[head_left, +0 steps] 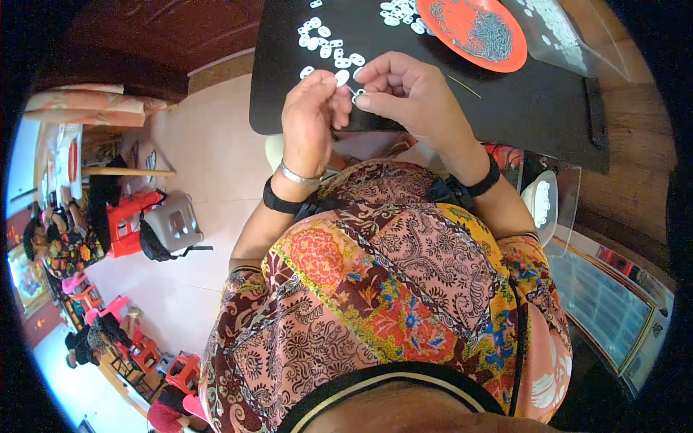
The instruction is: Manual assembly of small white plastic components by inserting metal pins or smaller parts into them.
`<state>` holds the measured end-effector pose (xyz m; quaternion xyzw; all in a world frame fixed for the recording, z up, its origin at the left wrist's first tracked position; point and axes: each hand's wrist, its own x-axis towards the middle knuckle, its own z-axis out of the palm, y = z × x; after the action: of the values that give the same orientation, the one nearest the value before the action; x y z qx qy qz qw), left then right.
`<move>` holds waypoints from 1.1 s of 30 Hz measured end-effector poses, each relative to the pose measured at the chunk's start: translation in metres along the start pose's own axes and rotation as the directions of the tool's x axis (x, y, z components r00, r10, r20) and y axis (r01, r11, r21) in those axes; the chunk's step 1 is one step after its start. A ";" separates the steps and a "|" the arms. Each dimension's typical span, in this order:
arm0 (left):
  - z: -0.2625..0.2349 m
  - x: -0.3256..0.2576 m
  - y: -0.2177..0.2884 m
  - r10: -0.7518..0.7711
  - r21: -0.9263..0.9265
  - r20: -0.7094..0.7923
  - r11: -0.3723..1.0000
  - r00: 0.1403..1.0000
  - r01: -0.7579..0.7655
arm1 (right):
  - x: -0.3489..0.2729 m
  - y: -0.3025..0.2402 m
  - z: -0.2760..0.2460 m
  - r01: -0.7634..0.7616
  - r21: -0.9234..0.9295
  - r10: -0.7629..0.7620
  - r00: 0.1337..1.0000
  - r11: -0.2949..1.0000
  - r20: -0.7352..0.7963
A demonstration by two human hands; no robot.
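My left hand (309, 119) is closed, pinching a small white oval plastic piece (342, 77) between thumb and fingertips. Close beside it, my right hand (415, 94) is also closed, its thumb and forefinger on a small white looped piece (358, 96). Something thin runs between the two sets of fingertips; whether it joins the pieces I cannot tell. Both hands are held over the near edge of the black table (491, 108). Beyond my left hand lie several loose white oval pieces (325, 52) with holes in them.
An orange plate (515, 61) of small grey screws stands at the far right, with more white pieces (399, 12) beside it. A clear bag of white pieces (552, 25) lies further right. A thin stick (463, 86) rests on the table. Stools (177, 220) and people are off left.
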<state>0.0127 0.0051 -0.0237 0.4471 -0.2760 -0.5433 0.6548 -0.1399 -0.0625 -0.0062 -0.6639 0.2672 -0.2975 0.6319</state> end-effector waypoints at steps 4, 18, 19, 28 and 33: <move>-0.002 0.002 -0.001 -0.009 -0.027 0.021 1.000 1.000 0.010 | 0.001 0.006 0.001 0.012 -0.020 -0.012 1.000 1.000 -0.010; 0.000 0.002 -0.002 0.002 0.041 0.020 0.999 1.000 -0.003 | 0.005 0.010 0.002 0.010 -0.052 -0.013 0.998 0.999 -0.065; -0.001 0.003 -0.003 0.002 0.041 0.020 0.999 1.000 -0.002 | 0.005 0.010 0.001 0.017 -0.059 -0.021 0.998 0.998 -0.061; -0.001 0.003 -0.006 0.012 0.115 0.043 0.993 0.999 -0.017 | 0.005 0.013 0.000 0.001 -0.055 -0.003 0.999 0.998 -0.046; 0.000 0.001 -0.009 0.062 0.155 0.023 0.986 0.998 -0.065 | 0.002 0.014 0.000 0.004 -0.080 -0.008 0.998 0.997 -0.056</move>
<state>0.0089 0.0043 -0.0316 0.4830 -0.3376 -0.5029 0.6323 -0.1385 -0.0646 -0.0196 -0.6808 0.2946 -0.3071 0.5962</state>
